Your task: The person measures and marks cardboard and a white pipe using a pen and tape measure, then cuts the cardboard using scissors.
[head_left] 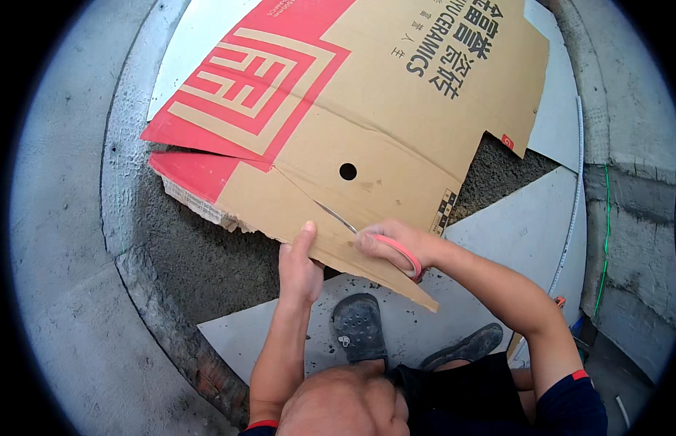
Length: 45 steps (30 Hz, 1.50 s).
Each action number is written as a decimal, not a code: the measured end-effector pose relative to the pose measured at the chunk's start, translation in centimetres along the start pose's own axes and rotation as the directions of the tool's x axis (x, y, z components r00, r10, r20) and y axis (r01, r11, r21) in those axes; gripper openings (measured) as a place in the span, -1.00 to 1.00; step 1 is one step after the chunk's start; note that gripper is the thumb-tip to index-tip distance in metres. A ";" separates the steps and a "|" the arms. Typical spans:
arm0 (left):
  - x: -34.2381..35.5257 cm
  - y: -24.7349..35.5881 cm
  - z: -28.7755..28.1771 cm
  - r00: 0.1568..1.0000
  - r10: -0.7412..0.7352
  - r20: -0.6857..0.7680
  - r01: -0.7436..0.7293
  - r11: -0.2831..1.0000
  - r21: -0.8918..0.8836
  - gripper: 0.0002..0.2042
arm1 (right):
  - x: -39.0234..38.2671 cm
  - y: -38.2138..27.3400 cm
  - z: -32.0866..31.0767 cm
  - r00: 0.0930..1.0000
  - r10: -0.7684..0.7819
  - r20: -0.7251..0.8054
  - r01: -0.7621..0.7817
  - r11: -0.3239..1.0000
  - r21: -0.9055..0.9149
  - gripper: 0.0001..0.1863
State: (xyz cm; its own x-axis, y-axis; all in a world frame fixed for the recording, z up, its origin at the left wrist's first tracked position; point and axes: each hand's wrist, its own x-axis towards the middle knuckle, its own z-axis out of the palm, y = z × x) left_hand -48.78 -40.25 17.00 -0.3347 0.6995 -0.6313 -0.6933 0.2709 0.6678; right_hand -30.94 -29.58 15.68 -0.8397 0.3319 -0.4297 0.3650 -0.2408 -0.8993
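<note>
A large brown cardboard sheet (396, 138) with red printing spreads out in front of me, a round black hole near its middle. My left hand (301, 269) grips its torn near edge, thumb on top and fingers hidden underneath. My right hand (396, 247) is closed round the pink handle of a pair of scissors (397, 252). Their narrow metal blade lies along the cardboard, pointing away to the left. From near the blade tip a thin line runs to an open slit at the left edge, beside a red flap (196, 174).
Under the cardboard are dark, gritty mortar (207, 254) and pale grey tiles (272, 312). A curved concrete edge (131, 182) borders the left; a long thin strip (570, 211) and a green line (606, 240) run on the right. My dark clogs (358, 327) stand on tile.
</note>
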 end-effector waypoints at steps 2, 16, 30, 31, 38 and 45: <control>-0.1 -0.2 0.3 1.000 0.024 -0.013 -0.024 1.000 -0.009 -0.51 | 0.4 -1.3 -0.4 0.989 0.142 0.038 -0.141 0.990 -0.017 -0.34; -0.5 0.4 1.0 1.000 -0.010 -0.013 0.010 1.000 -0.011 -0.48 | 1.4 -2.6 -1.6 0.974 0.203 0.097 -0.197 0.978 -0.063 -0.20; -0.7 0.8 1.1 0.997 -0.076 0.006 0.076 0.997 -0.025 -0.50 | 2.1 -3.7 -2.5 0.963 0.233 0.137 -0.223 0.971 -0.087 -0.23; -0.7 0.9 1.3 0.997 -0.076 0.004 0.076 0.997 -0.027 -0.51 | 2.2 -4.0 -2.5 0.962 0.239 0.132 -0.230 0.970 -0.083 -0.24; -0.5 0.5 0.8 0.994 -0.101 -0.034 0.101 0.995 -0.004 -0.54 | 2.2 -2.9 -1.9 0.984 0.154 0.088 -0.148 0.986 -0.072 -0.23; -0.6 0.6 0.7 0.995 -0.095 -0.028 0.094 0.995 -0.031 -0.54 | 3.0 -4.7 -2.5 0.954 0.267 0.139 -0.251 0.960 -0.121 -0.21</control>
State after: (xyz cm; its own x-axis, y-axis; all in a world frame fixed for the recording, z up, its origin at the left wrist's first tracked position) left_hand -48.54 -40.04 18.12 -0.2849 0.6521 -0.7025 -0.7415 0.3146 0.5927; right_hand -34.17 -25.15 18.40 -0.7590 0.1257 -0.6388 0.6103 -0.2043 -0.7653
